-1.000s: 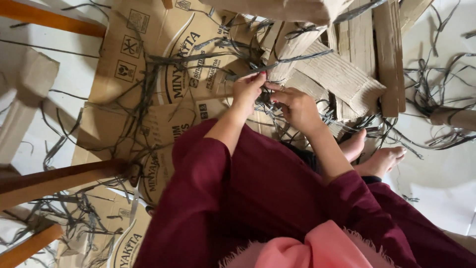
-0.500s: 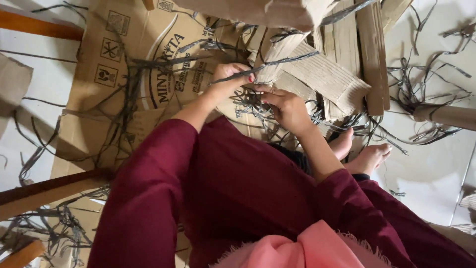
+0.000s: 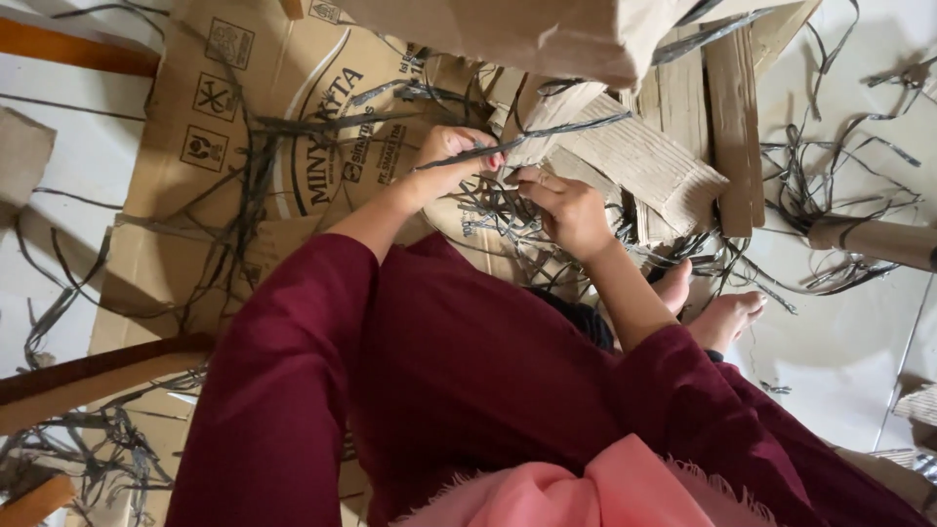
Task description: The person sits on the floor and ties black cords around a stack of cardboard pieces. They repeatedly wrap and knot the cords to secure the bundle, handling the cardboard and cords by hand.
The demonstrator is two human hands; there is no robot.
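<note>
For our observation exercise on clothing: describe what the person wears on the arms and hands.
Both arms wear loose, dark maroon sleeves that end at mid-forearm. The left hand and right hand are bare: no gloves, and no rings or watch visible. A fingernail on the left hand looks painted red.

Flattened brown cardboard box [image 3: 283, 146] fills upper left of frame, lying on the floor, dark printed lettering and three square handling-symbol marks [image 3: 210, 98] along its left part. Another brown cardboard sheet [image 3: 547, 34] juts in at top centre. Folded corrugated cardboard strips [image 3: 673, 146] lie upper right, plain brown.
</note>
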